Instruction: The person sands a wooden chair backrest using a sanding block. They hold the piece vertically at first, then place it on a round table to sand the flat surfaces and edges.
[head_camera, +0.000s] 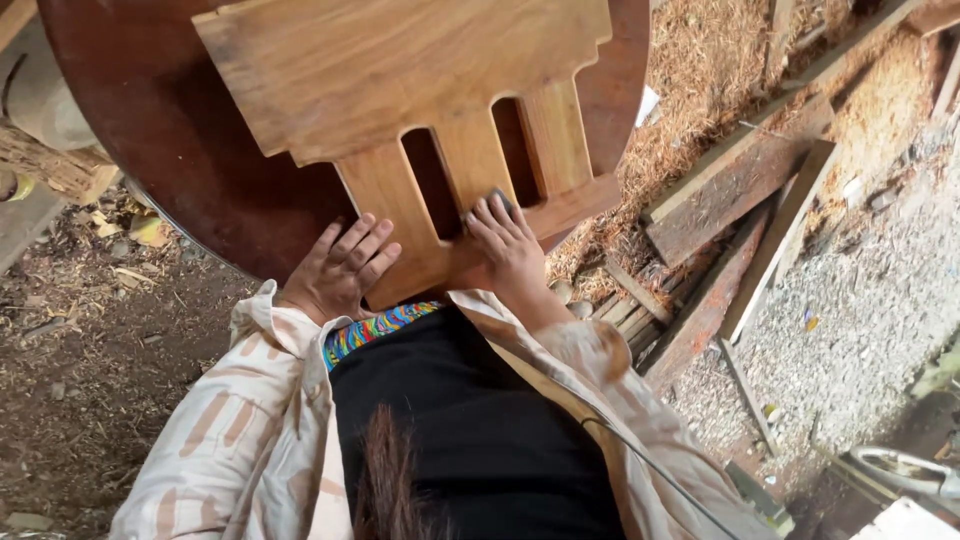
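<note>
Slotted wooden panel (400, 80) lay flat on round dark tabletop (150, 110), its slatted end overhanging tabletop's near edge toward person. Left hand (340, 268) rested flat, fingers spread, partly on panel's near left corner, partly on tabletop edge. Right hand (510, 245) pressed small dark sanding block (499, 197) against panel's bottom rail, just below the slots, fingers curled over block. Hands near each other, not touching. Planks (740, 190) and wood shavings (700, 60) lay on ground at right.

Slotted wooden panel (400, 90) (pale) on round table (170, 130)
</note>
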